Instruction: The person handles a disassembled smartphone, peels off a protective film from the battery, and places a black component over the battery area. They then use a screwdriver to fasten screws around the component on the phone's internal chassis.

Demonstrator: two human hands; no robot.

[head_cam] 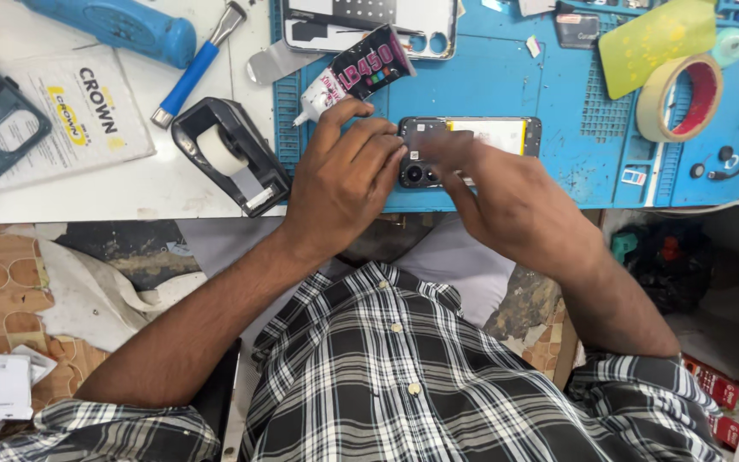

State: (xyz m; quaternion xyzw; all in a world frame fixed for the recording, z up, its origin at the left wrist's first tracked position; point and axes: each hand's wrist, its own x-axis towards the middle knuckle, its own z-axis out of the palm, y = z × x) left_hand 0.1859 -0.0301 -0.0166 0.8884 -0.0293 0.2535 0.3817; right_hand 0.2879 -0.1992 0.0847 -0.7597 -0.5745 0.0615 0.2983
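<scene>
We see our left hand (344,175) reaching forward from the lower left, wrist bent slightly, knuckles up, its fingers curled closed around a glue tube (354,75) whose black body sticks out above the hand and whose white nozzle points down and to the left. The fingertips of that hand also rest on the left end of an opened phone (470,147), right at the camera lenses. Our right hand (506,201) comes in from the lower right, forearm angled across the bench edge, fingers extended toward the same end of the phone; it is blurred, so we cannot tell whether it pinches anything. The phone lies flat, lengthwise, on the blue work mat (489,81), close to the mat's near edge, which runs along the front edge of the bench just above our checked shirt. To the left, on the white tabletop, a black tape dispenser (231,154) sits just beside the left wrist, leaving little room that way. To the right, the mat is more open until a roll of tape (682,98) and a yellow-green card (656,38). Behind the phone, another phone frame (369,26) lies near the tube's tail.
</scene>
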